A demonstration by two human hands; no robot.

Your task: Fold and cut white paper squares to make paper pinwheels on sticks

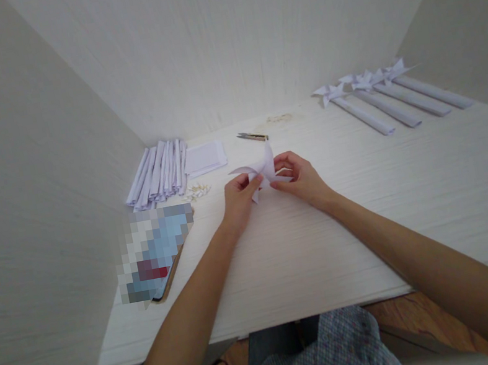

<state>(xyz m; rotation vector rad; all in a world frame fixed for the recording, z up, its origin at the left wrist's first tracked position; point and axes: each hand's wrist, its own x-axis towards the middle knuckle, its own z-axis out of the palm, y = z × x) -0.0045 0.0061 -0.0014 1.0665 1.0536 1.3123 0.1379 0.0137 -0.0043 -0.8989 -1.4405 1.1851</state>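
Observation:
Between my two hands, just above the white tabletop, is a white paper pinwheel head (264, 165) with curved blades pointing up and left. My left hand (240, 194) is closed on it, the thumb pressed over its middle. On the other side, my right hand (300, 177) pinches a right-hand blade with thumb and fingers. Beyond the hands lies a small pair of thread snips (253, 137). To the left are a stack of square paper sheets (204, 158) and a scatter of small pale pins or sticks (197, 192).
Rolled paper sticks (158, 172) are piled at the back left, with a phone (164, 253), its screen pixelated, in front. Several pinwheels on paper sticks (387, 95) lie at the back right. Small bits (279, 118) lie near the back wall. Panels enclose the table (392, 194) on three sides.

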